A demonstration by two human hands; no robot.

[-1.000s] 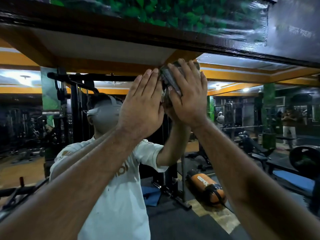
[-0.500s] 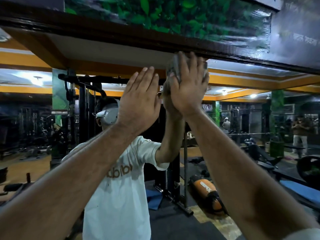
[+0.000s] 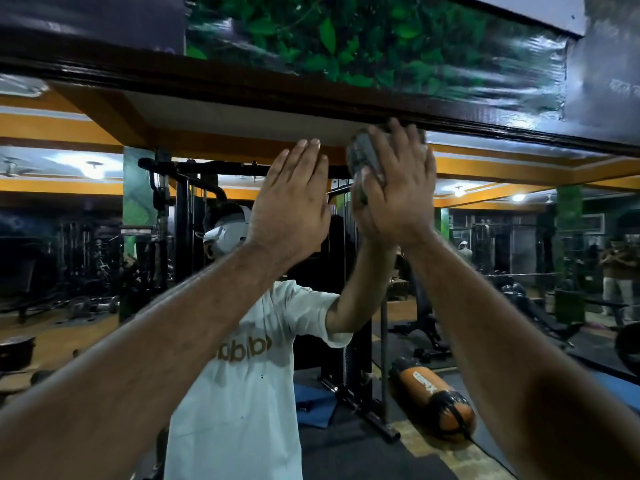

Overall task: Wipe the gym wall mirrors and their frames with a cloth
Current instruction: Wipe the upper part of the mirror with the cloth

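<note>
A: What did we see the right hand (image 3: pixel 398 188) doing?

B: Its fingers were spread and nearly straight, pressing a wadded grey cloth (image 3: pixel 363 161) flat against the wall mirror (image 3: pixel 104 271), right under the dark wooden frame (image 3: pixel 242 84).

A: And the left hand (image 3: pixel 291 216)?

B: Open, fingers straight and together, holding nothing; whether the palm touched the glass we could not tell.

A: How did the cloth lie?

B: Bunched, its long axis roughly upright, the top end at the frame's lower edge.

A: Anything around it?

B: A leaf-print banner (image 3: pixel 363 39) above the frame; reflected below, an orange punching bag (image 3: pixel 436 396).
</note>
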